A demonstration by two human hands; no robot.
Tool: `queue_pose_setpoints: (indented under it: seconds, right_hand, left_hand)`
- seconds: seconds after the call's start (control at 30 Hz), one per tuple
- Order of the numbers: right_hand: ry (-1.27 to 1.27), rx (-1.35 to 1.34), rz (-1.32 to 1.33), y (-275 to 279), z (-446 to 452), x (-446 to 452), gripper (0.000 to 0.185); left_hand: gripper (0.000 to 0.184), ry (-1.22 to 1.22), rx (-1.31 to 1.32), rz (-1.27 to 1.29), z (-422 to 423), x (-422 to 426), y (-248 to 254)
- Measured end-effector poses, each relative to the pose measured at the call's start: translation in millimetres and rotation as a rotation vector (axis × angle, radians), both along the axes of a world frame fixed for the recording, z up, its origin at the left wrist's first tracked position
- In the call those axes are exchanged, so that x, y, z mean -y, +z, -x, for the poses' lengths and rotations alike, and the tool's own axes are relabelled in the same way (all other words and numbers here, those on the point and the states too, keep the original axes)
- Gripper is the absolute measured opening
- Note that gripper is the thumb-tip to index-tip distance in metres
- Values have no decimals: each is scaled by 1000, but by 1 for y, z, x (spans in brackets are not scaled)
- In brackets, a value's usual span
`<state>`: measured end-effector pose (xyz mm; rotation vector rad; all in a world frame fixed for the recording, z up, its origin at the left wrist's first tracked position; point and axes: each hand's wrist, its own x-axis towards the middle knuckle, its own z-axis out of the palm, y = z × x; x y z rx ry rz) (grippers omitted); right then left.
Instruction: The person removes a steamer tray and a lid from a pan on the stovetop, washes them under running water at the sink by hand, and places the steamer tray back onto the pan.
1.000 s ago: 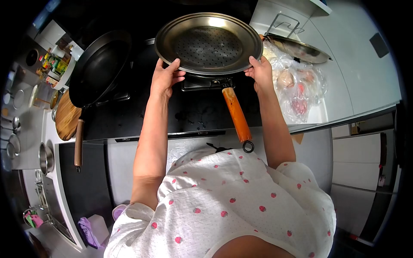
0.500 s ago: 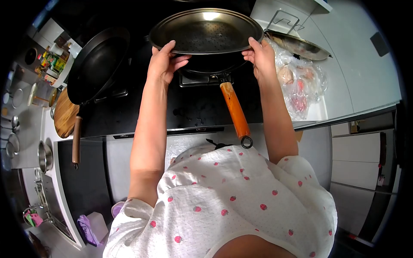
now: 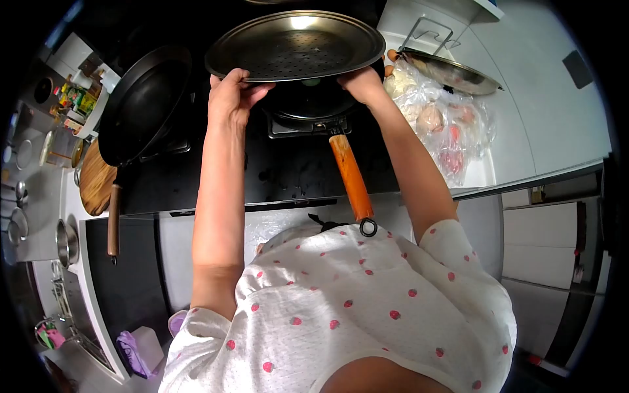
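A round metal steamer tray point(image 3: 295, 49) with small holes is held up, tilted, above the stove. My left hand point(image 3: 232, 95) grips its near left rim, thumb on top and fingers beneath. My right hand point(image 3: 362, 85) is at the near right edge, its fingers hidden under the tray. Below it sits a dark wok point(image 3: 314, 105) on the burner, partly covered from view. The wok's orange wooden handle point(image 3: 350, 175) points toward my body. Something pale green, too hidden to name, shows under the tray.
A second wok point(image 3: 145, 108) stands on the left burner beside a wooden board point(image 3: 98, 177). To the right are plastic bags of food point(image 3: 449, 134), a metal lid point(image 3: 452, 71) and brown eggs point(image 3: 390, 62). Condiment bottles point(image 3: 80, 101) stand far left.
The tray has shifted slightly left. My right hand has moved left and under the rim, so its thumb and fingers are now out of sight. My left hand keeps its grip.
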<state>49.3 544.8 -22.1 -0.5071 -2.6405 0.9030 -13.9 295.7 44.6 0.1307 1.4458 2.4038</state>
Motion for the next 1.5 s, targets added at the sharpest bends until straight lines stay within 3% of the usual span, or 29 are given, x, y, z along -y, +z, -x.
queue_pose_setpoints:
  seconds: [0.07,0.1,0.17,0.2,0.37,0.43,0.6,0.67,1.1,1.5]
  right_hand:
    - [45,-129,-490,-11,22,-2,33]
    - [51,-131,-493,-12,32,-2,33]
    - [272,178,-450,-15,50,-2,39]
    - [266,341,-403,-1,51,10,39]
    - [242,402,-466,-29,93,10,44]
    - [76,142,-569,-29,93,15,47]
    - [-190,121,-522,-10,82,-6,48]
    - [-296,339,-318,6,72,-9,45]
    - [-148,567,-211,-18,93,-32,58]
    - [-175,520,-123,-29,101,-47,66]
  left_hand:
    - [38,11,-11,-27,7,2,-2]
    - [45,21,-23,-54,9,3,-1]
    - [45,43,-23,-77,12,5,1]
    - [44,59,-22,-96,12,7,3]
    - [44,43,-14,-138,9,10,3]
    - [44,35,-31,-153,8,9,4]
    - [48,88,-40,-107,5,9,2]
    - [49,123,-44,-96,3,9,3]
    - [50,203,-65,-38,9,12,-8]
    - [47,215,-67,-32,10,13,-17]
